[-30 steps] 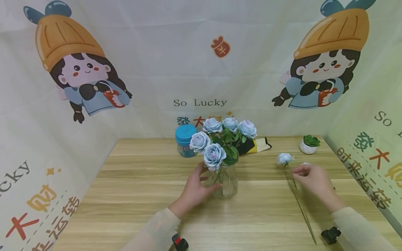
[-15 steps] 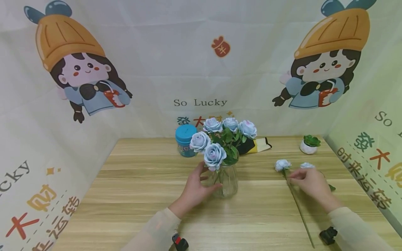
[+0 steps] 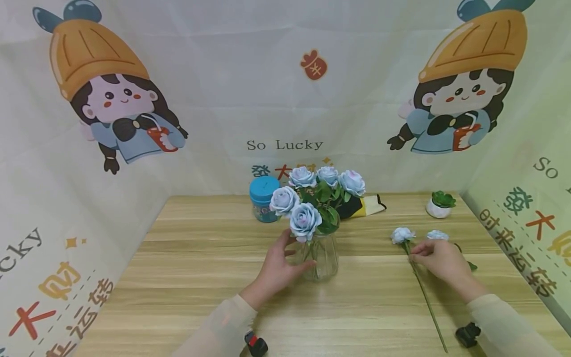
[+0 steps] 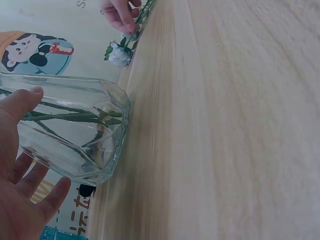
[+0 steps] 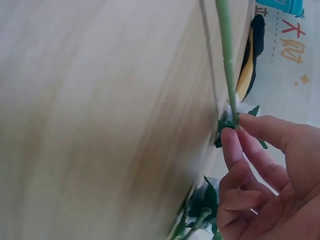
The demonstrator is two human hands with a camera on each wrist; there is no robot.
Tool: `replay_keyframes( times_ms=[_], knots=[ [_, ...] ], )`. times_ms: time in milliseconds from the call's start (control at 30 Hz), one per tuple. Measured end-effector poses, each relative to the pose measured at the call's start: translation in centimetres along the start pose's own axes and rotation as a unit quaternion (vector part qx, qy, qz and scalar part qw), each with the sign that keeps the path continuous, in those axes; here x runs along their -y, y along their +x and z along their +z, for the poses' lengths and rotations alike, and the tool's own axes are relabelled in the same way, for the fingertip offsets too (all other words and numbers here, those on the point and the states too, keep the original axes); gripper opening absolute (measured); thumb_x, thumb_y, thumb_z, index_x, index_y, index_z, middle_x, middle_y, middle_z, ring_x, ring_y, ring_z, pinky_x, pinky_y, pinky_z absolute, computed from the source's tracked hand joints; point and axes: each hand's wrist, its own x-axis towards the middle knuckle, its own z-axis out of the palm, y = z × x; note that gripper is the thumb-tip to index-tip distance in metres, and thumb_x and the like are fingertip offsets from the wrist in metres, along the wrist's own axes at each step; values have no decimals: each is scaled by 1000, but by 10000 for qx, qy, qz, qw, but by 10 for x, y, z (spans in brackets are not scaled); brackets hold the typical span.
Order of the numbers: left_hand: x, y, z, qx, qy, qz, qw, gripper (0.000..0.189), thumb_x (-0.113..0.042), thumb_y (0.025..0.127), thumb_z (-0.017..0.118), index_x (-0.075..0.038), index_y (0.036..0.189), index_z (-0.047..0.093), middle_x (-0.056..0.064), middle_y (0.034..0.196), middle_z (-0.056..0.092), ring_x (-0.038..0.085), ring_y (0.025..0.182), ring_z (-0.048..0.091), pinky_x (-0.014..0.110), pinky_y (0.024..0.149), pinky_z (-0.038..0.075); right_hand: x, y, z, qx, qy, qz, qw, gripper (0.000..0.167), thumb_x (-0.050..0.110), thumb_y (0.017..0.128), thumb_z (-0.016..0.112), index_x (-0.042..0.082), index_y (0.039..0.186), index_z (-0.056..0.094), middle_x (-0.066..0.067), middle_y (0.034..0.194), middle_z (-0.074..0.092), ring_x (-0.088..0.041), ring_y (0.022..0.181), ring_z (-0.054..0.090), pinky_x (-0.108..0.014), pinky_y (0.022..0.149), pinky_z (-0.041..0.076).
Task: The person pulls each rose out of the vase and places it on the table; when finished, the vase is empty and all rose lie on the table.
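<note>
My left hand [image 3: 275, 275] holds a clear glass vase [image 3: 329, 265] from its left side, thumb in front and fingers partly behind. Several pale blue roses [image 3: 305, 221] with green leaves stand in it. Through the glass [image 4: 75, 137] the stems show in the left wrist view. At the right, my right hand [image 3: 443, 263] pinches the green stem of a single blue rose [image 3: 402, 235] just below its head. That stem [image 5: 228, 65] slants above the tabletop in the right wrist view. Another blue rose [image 3: 437, 235] lies behind my right hand, its stem mostly hidden.
A blue-lidded jar [image 3: 264, 193] stands behind the vase at left. Something black, yellow and white [image 3: 368, 207] lies behind the roses. A small potted succulent [image 3: 439, 206] is at the back right of the wooden table [image 3: 192, 297]. Printed cloth [image 3: 214, 99] surrounds the table.
Since a second ago my right hand has shifted slightly left and nearer with its rose, uncovering more of the other rose. My left hand and the vase stay still.
</note>
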Motion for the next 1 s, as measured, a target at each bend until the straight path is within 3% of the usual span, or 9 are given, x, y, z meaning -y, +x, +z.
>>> replay_keyframes(
  times_ms=[133,267,533,667,867,1000],
  knots=[
    [0,0,0,-5,-10,3,10000,79,-15,80,90,-10,147,48,9,143,60,31,129,61,52,102,57,4,-2,-3,-78,-89,-28,9999,16,24,91,78,9,97,77,-5,90,76,-21,82,68,-41,71,54],
    [0,0,0,-17,-8,29,10000,79,-15,80,90,-10,147,48,10,142,60,31,129,61,53,101,57,16,-5,-5,-239,-39,-99,9997,16,25,92,77,10,99,78,-9,95,77,-21,83,67,-36,67,53],
    [2,1,0,-9,55,22,10000,81,-16,80,90,-11,148,47,8,143,60,30,129,61,51,101,58,60,-6,1,-652,631,-514,9946,15,22,95,76,9,102,79,-9,93,77,-10,70,57,-24,55,45],
    [3,1,0,-29,44,-20,10000,81,-17,80,91,-11,148,47,8,143,60,29,129,61,50,102,57,80,-2,13,-825,1276,-722,9857,19,25,97,74,10,107,79,-8,94,76,-7,70,58,-23,52,45],
    [2,1,1,-13,-54,14,10000,81,-16,80,91,-10,147,48,9,142,60,33,129,61,52,101,57,108,5,28,-1138,2130,-798,9671,23,29,98,73,11,111,78,-9,106,76,-6,79,62,-21,61,54],
    [3,2,1,-53,-23,6,10000,81,-17,79,91,-10,148,48,9,143,61,32,129,61,52,101,57,128,11,32,-1136,2666,-889,9530,24,29,99,72,11,113,77,-8,110,74,-7,82,62,-23,61,56]
  ],
)
